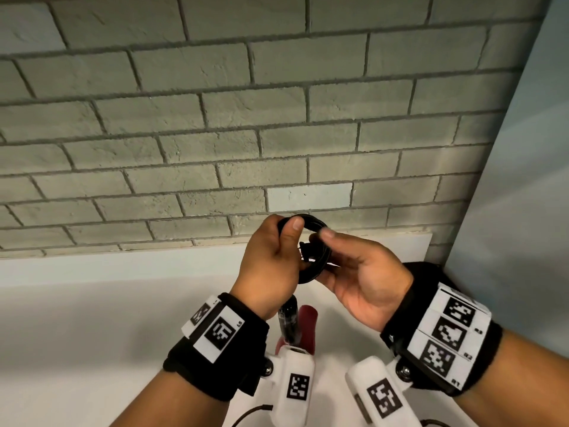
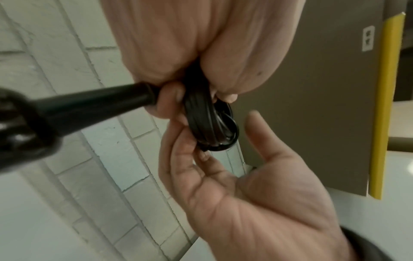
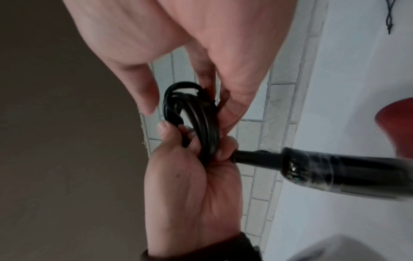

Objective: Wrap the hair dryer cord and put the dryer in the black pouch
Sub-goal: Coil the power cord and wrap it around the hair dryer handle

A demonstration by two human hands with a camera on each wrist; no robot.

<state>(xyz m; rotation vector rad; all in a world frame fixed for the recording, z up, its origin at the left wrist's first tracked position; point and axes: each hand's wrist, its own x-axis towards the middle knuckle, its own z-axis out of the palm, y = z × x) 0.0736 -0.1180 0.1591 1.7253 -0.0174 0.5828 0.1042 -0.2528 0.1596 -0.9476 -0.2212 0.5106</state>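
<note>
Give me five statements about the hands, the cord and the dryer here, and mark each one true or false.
1. The left hand grips the coiled cord. True.
2. The cord lies flat on the white counter. False: it is held up in the air, in front of the brick wall.
3. The right hand has its fingers at the coil. True.
4. The dryer is inside a black pouch. False: it hangs bare below the hands; no pouch is in view.
5. The cord is stretched out straight. False: it is wound in loops.

Left hand [image 1: 271,266] grips coiled cord [image 1: 314,251]; right hand [image 1: 363,282] pinches it.
</note>
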